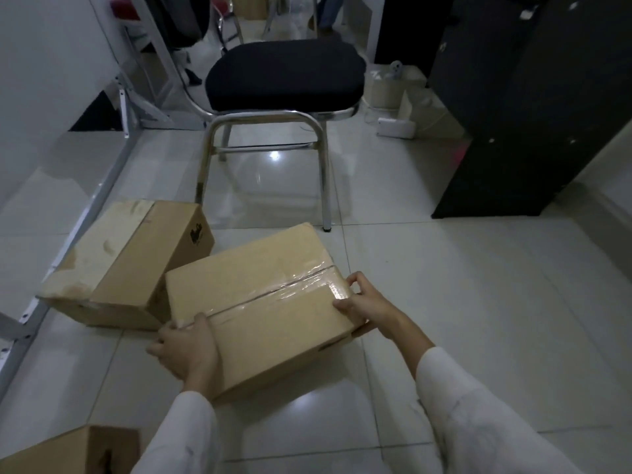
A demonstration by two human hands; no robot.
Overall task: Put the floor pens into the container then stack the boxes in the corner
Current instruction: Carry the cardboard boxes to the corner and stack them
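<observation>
We hold the taped cardboard box (260, 299) between both hands, low over the white tiled floor (461, 302), its taped seam running from our near left up toward the far right. Our left hand (186, 347) grips the near-left end, fingers wrapped down over the edge; our right hand (362, 304) clasps the right end where the tape folds over, thumb on top and fingers beneath. The box tilts, its far corner higher. Just beside it on the left, nearly touching, a second cardboard box (126, 261) sits on the floor by the metal desk frame (99, 196), so the load lies closer to our left arm's side. A third box (78, 451) shows at the lower left edge. Beyond stands a chrome-legged chair (284, 80); a black cabinet (533, 107) rises at right. No pens are in view. We judge stacking is under way, the carried box likely bound leftward onto its neighbour.
</observation>
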